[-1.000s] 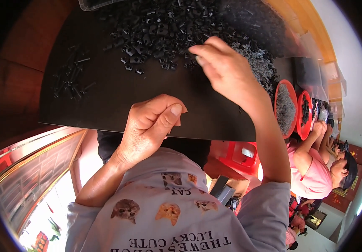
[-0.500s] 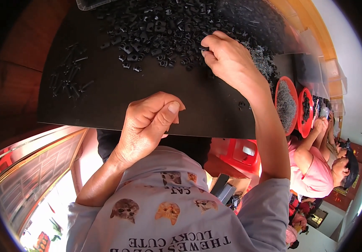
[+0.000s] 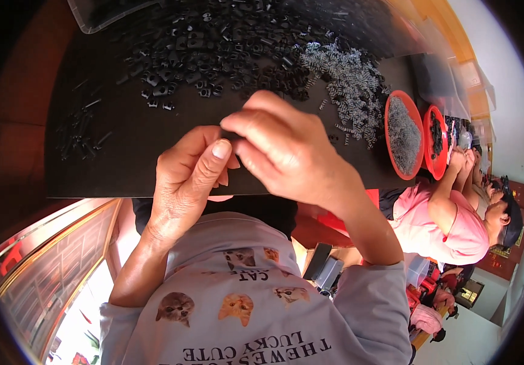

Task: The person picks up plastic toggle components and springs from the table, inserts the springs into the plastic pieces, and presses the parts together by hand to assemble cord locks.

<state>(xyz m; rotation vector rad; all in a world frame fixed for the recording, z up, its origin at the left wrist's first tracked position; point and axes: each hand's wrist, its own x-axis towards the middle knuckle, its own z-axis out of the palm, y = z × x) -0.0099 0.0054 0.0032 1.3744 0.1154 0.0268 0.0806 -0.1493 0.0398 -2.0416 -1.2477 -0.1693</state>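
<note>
My right hand [image 3: 295,152] pinches a small black plastic part [image 3: 230,134] between thumb and fingertips. It meets my left hand [image 3: 188,173] above the near part of the dark table. My left thumb lies pressed against the curled fingers, and whatever they hold is hidden. Beyond my hands spreads a heap of small black plastic clips [image 3: 198,55]. A pile of small metal springs [image 3: 350,85] lies to the right of it. Several thin black pins [image 3: 82,134] are scattered on the left side of the dark table [image 3: 116,173].
Two red bowls stand at the right: one with springs [image 3: 403,137], the other [image 3: 436,143] with black parts. Clear plastic bins [image 3: 441,79] are behind them. A clear tray [image 3: 101,18] sits at the far left. Another person in pink [image 3: 441,222] works to the right.
My right hand has come back from the black heap to my left hand, bringing a small black part. My left hand stays closed. The view has shifted slightly.
</note>
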